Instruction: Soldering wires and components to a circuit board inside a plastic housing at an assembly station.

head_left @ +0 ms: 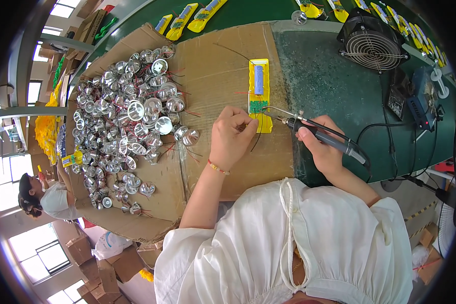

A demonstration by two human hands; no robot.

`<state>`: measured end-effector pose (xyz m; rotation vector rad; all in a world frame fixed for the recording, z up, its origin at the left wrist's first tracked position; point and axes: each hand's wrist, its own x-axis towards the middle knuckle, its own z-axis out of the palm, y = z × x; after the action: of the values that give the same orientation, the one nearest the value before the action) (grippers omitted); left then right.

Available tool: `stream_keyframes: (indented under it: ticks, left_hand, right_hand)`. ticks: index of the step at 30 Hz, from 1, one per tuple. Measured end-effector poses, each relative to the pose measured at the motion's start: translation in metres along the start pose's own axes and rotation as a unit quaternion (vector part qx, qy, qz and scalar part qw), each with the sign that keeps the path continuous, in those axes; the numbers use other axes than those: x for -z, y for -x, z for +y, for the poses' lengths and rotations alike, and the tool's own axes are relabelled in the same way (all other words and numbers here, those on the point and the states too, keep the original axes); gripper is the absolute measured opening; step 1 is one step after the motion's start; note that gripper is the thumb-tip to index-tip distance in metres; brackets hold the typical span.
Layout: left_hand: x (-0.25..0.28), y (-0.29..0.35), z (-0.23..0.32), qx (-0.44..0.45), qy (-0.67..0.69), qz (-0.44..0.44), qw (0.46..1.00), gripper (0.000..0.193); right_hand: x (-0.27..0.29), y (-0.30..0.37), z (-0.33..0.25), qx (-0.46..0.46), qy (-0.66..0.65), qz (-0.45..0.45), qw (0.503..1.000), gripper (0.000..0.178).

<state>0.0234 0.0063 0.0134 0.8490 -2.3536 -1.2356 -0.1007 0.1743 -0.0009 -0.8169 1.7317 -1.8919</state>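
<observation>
A yellow plastic housing (265, 124) lies on the cardboard before me, its long side pointing away. Inside it sit a blue cylindrical battery (259, 80) and, nearer me, a small green circuit board (257, 107) with thin red and black wires. My right hand (323, 144) grips a soldering iron (323, 135) with a thin metal feed tube (283, 110) along it; the tips reach the board's right side. Just left of the board, my left hand (233, 133) is closed in a pinch beside the housing. What its fingertips hold is hidden.
At left, a cardboard box (131, 230) holds many silver reflector cups (136, 110) with wires. A black fan (372, 50) and a blue soldering station (421, 101) stand at right, with cables (390, 131) across the green table. More yellow housings (202, 17) line the back. Another person (55, 200) is at far left.
</observation>
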Motion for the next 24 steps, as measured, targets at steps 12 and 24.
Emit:
stream_keyframes:
  ticks: [12, 24]
  left_hand:
    - [-0.001, -0.003, -0.006, -0.022, -0.013, 0.01, 1.0, 0.01]
    - [0.0, -0.004, -0.005, 0.02, 0.02, -0.004, 1.0, 0.01]
  right_hand:
    - [0.006, 0.002, -0.004, -0.015, 0.026, 0.007, 1.0, 0.014]
    - [0.011, 0.001, -0.005, -0.039, -0.056, 0.044, 0.997, 0.014]
